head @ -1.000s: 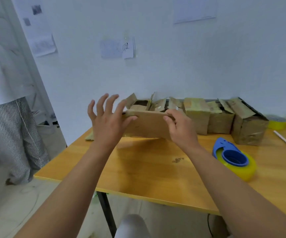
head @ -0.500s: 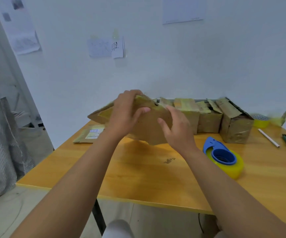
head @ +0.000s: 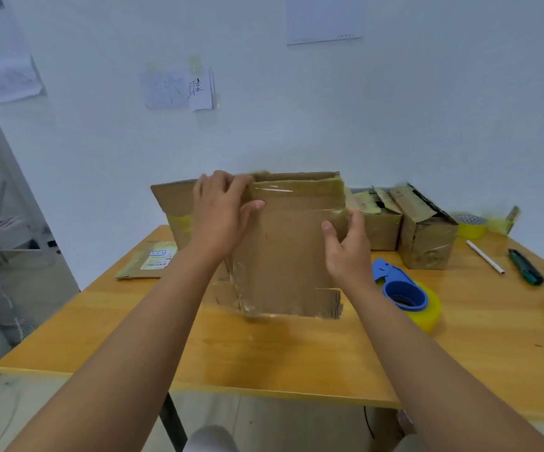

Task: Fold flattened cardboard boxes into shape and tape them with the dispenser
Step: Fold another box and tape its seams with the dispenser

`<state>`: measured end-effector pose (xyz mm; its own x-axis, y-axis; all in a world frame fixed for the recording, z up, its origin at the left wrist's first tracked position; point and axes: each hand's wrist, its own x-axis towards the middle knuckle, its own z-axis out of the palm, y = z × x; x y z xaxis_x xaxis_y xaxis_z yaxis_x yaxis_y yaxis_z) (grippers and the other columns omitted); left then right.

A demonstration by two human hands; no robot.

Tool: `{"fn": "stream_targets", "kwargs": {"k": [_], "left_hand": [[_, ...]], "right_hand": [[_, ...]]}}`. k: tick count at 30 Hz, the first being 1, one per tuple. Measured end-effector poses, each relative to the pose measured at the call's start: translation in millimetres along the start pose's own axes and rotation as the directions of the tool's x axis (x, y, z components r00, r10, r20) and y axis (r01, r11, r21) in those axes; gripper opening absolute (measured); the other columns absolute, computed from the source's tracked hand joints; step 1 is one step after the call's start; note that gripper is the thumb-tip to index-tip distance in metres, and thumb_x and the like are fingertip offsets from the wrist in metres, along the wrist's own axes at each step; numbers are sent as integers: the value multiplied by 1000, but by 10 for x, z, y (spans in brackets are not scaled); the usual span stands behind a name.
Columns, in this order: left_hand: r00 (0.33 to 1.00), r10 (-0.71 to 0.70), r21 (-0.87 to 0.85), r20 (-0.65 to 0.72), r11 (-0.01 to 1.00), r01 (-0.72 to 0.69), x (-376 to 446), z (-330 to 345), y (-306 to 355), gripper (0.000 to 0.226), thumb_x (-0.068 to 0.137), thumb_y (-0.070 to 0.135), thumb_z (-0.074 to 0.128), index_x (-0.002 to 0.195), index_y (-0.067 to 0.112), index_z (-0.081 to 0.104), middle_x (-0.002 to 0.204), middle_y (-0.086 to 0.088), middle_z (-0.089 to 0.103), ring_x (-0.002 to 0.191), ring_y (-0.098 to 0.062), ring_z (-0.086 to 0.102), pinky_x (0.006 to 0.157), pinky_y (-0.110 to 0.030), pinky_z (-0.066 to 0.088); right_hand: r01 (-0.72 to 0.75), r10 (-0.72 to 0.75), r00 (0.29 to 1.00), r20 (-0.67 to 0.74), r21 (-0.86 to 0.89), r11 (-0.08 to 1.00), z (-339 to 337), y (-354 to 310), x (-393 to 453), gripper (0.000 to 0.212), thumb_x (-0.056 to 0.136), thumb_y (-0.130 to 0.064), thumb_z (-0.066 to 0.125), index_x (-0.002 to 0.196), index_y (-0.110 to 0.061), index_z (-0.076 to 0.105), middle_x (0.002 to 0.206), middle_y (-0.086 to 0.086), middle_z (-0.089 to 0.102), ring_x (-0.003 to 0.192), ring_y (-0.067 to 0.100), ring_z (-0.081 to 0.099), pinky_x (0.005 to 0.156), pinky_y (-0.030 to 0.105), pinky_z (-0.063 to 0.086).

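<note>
A brown cardboard box, partly unfolded and patched with old tape, stands upright above the middle of the wooden table. My left hand grips its upper left part, with the fingers curled over the top edge. My right hand holds its right edge, thumb on the front face. Just right of the box lies the blue tape dispenser with its yellow tape roll, flat on the table and untouched.
Folded, taped boxes line the wall at the back right. A flat mailer lies at the back left. A white pen, a green marker and yellow tape rolls sit at the far right.
The box has been lifted from the row at the wall, brought towards me and turned upright with its broad face to me. Both hands shifted their hold on it.
</note>
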<state>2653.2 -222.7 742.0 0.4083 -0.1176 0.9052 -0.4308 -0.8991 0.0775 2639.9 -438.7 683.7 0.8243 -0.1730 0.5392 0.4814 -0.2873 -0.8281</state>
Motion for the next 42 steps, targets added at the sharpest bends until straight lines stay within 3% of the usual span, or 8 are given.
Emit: {"fn": "stream_targets", "kwargs": {"k": [3, 7, 12, 17, 23, 33, 39, 42], "left_hand": [[997, 52, 25, 61, 998, -53, -44, 89, 37, 39, 94, 43, 57, 115, 11, 64, 93, -10, 50, 92, -26, 43, 100, -48, 31], [982, 116, 62, 146, 990, -126, -147, 167, 126, 38, 95, 46, 48, 117, 18, 61, 96, -6, 50, 91, -27, 49, 90, -39, 26], [978, 53, 24, 200, 998, -59, -230, 215, 175, 42, 92, 52, 45, 118, 23, 61, 98, 1, 51, 94, -22, 49, 89, -35, 23], [982, -163, 61, 96, 986, 158, -306, 223, 33, 64, 87, 64, 54, 139, 28, 48, 133, -8, 44, 129, -27, 34, 111, -48, 23], [785, -559, -191, 265, 768, 612, -488, 188, -199, 81, 74, 79, 62, 143, 55, 29, 162, 9, -1, 151, -23, -2, 119, -59, 20], [813, -462, -270, 355, 782, 562, -387, 345, -238, 55, 74, 67, 71, 111, 34, 48, 155, 6, 22, 147, -15, 20, 107, -39, 33], [843, -432, -343, 320, 776, 529, -359, 311, -222, 57, 74, 64, 75, 108, 30, 43, 146, 1, 33, 143, -13, 27, 97, -30, 37], [850, -425, -385, 312, 761, 522, -376, 266, -218, 55, 70, 70, 69, 104, 38, 41, 140, 4, 40, 130, -19, 43, 97, -41, 48]], "right_hand": [[63, -68, 996, -51, -96, 993, 50, 26, -17, 76, 97, -28, 63, 156, -22, 15, 154, -4, 30, 136, 1, 27, 110, 21, 25], [184, -207, 967, -147, -152, 971, 31, 59, 22, 96, 90, -28, 72, 156, -29, 3, 162, 4, 12, 152, 17, 12, 120, 36, 23], [143, -151, 982, -111, -75, 987, -22, 64, 53, 96, 87, -29, 77, 157, -22, 11, 159, -8, 17, 146, 0, 13, 110, 3, 12], [128, -132, 980, -151, -36, 991, -29, 159, 28, 79, 90, -26, 74, 151, -23, 25, 151, -14, 27, 141, -2, 22, 108, 1, 15], [43, -42, 982, -184, -2, 999, -17, 290, 24, 60, 90, -27, 73, 139, -20, 39, 134, -14, 41, 124, -1, 36, 91, -7, 21], [-53, 43, 988, -151, -61, 997, -10, 456, 54, 50, 94, -35, 67, 134, -23, 39, 132, -7, 44, 119, 8, 43, 95, 21, 37], [-78, 76, 995, -59, -25, 997, 23, 382, 136, 62, 95, -36, 64, 146, -25, 31, 139, -18, 33, 126, -5, 30, 89, -4, 21], [-125, 125, 992, -9, 1, 992, 11, 346, 142, 55, 96, -34, 64, 141, -24, 35, 124, -29, 40, 104, -28, 37, 85, -5, 26]]}}
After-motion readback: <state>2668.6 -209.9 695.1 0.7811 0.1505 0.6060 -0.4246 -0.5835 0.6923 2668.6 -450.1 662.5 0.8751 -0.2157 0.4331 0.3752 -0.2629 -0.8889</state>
